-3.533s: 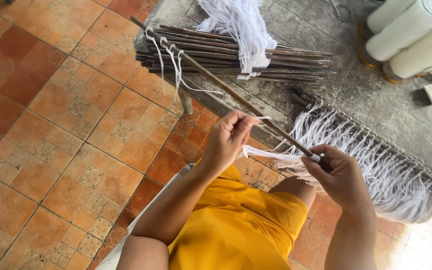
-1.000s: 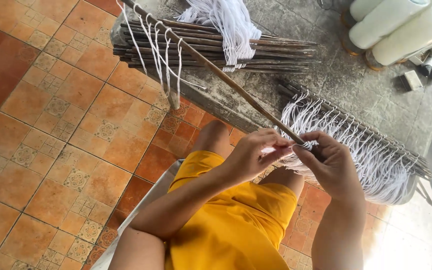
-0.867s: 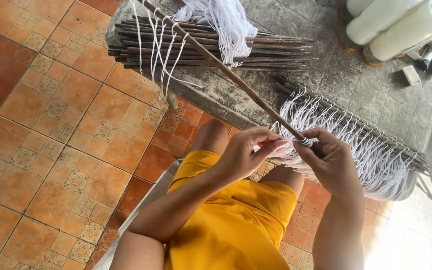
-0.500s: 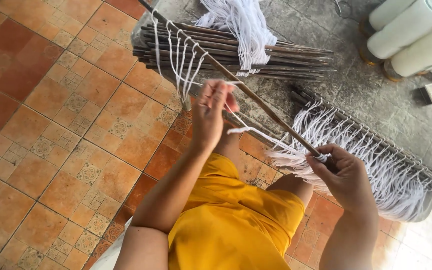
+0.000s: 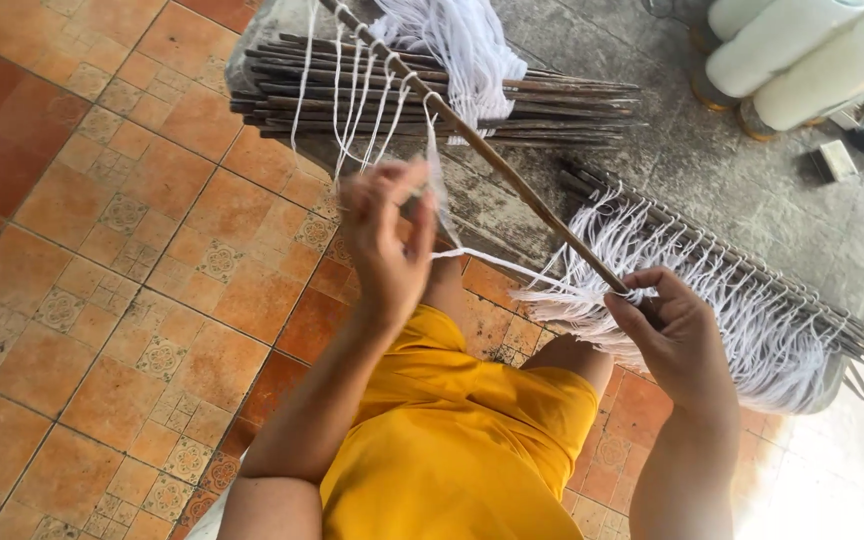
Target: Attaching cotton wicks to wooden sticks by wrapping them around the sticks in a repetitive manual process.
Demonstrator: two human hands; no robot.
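Observation:
A long thin brown stick (image 5: 512, 180) slants from the upper left down to my right hand (image 5: 674, 335), which grips its near end together with a bunch of white strings (image 5: 562, 300). Several white strings (image 5: 352, 95) hang looped over the stick's far part. My left hand (image 5: 384, 245), blurred, is raised to the left of the stick and pinches one white string (image 5: 435, 170) that runs up to the stick. A second strand (image 5: 497, 262) stretches from near that hand towards my right hand.
A grey stone bench (image 5: 712, 170) carries a bundle of bare dark sticks (image 5: 542, 100), a loose heap of white strings (image 5: 457, 40) and a row of strung sticks (image 5: 752, 290) with strings hanging off the edge. White cylinders (image 5: 802, 55) lie at the back right. Orange patterned floor tiles (image 5: 102, 250) lie to the left.
My left hand left the right hand, pulled a string out to the left and up along the stick, and now holds it lower. More strings hang on the stick than 3.5 s ago.

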